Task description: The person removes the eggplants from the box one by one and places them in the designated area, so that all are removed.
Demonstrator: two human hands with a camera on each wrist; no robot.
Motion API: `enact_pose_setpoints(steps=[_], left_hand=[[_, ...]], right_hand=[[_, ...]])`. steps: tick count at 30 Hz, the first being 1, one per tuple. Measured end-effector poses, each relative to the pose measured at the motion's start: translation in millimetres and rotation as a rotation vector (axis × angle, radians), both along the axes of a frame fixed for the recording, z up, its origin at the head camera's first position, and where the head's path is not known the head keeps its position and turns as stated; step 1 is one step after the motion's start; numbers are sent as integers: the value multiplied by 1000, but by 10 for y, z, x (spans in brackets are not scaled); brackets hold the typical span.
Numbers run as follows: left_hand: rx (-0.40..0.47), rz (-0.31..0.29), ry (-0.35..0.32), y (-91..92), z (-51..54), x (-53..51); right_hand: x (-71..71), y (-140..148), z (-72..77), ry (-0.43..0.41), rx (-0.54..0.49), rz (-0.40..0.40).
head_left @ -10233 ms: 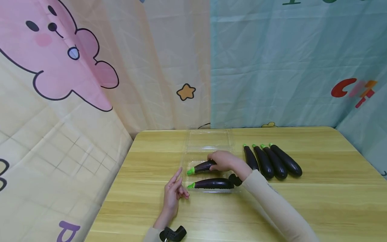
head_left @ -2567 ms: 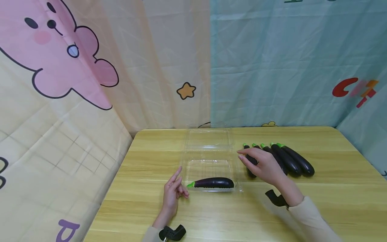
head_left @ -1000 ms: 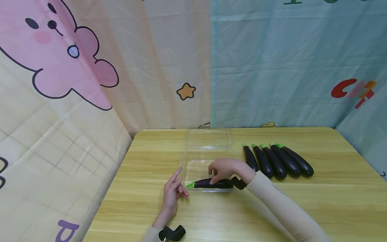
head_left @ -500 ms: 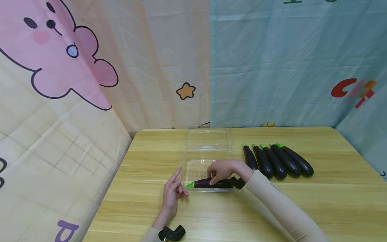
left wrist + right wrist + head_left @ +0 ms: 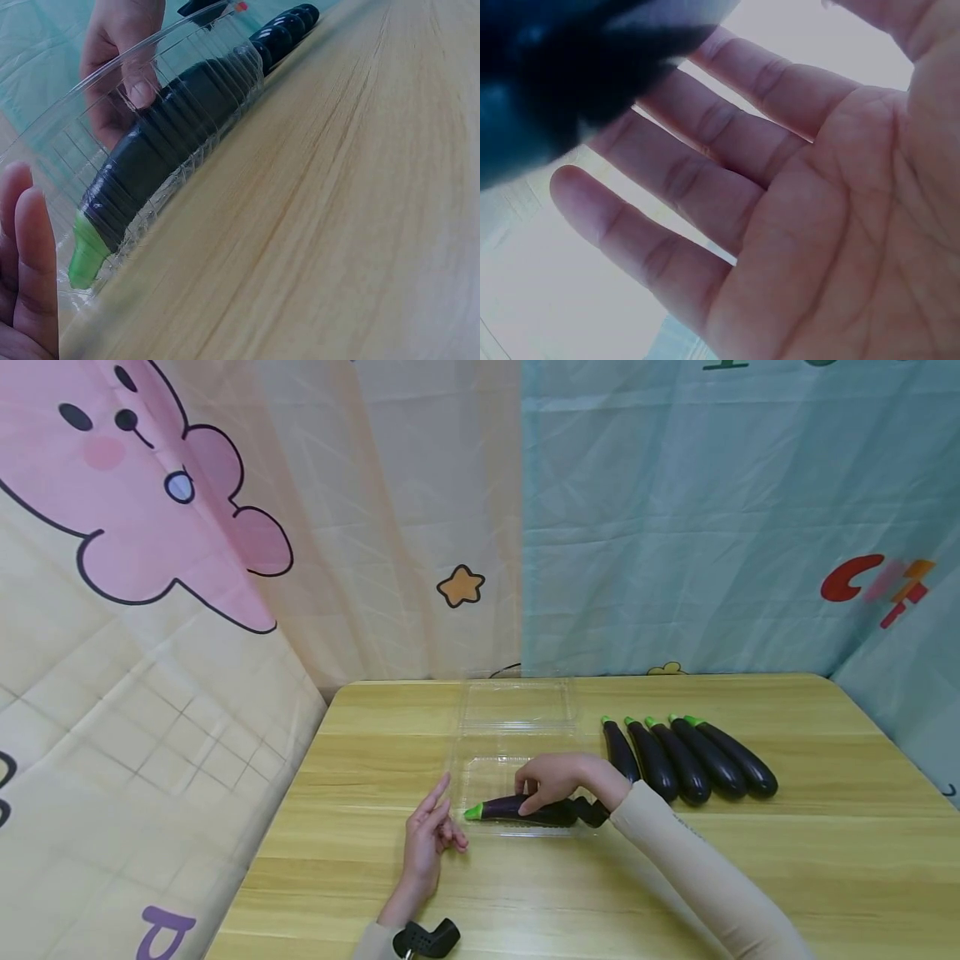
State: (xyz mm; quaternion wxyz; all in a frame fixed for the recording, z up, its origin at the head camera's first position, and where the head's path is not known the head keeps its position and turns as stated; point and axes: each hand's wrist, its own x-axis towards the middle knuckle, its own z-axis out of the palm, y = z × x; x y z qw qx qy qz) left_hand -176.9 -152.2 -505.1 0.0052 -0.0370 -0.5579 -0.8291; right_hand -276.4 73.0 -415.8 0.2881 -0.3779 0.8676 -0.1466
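My right hand [image 5: 551,779] grips a dark purple eggplant [image 5: 498,808] with a green stem end, thumb on the near side. The eggplant lies lengthwise at the near side of a clear plastic clamshell container [image 5: 480,764], its stem pointing left and slightly raised. In the left wrist view the same eggplant [image 5: 142,172] shows through the ribbed container wall. Seen from the right wrist, the fingers reach to the dark eggplant [image 5: 555,82]. My left hand [image 5: 427,843] is beside the container's left near corner, index finger extended, holding nothing; whether it touches the container is unclear.
Several eggplants [image 5: 687,768] lie side by side in a row right of the container, stems toward the back. The container's lid [image 5: 517,703] is folded back toward the far edge of the wooden table [image 5: 375,760]. Printed curtains [image 5: 660,527] hang behind.
Earlier, my right hand took another eggplant out of the container and it joined the row at right. Now the last one is gripped and has shifted slightly up from the near wall. Left hand unmoved.
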Motion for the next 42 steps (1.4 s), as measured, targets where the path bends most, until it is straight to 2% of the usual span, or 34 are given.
enact_pose_setpoints(steps=[7, 16, 28, 33, 42], left_hand=[[3, 2, -10, 2, 11, 5], [0, 3, -13, 6, 17, 6], [10, 4, -12, 9, 22, 1], [3, 3, -18, 5, 19, 4], [-4, 8, -20, 3, 18, 3]], right_hand=[[-13, 3, -7, -23, 2, -14], [-22, 15, 2, 6, -26, 30], [-20, 71, 91, 54, -88, 21], [-23, 106, 141, 61, -127, 1], [-5, 187, 214, 154, -252, -10]])
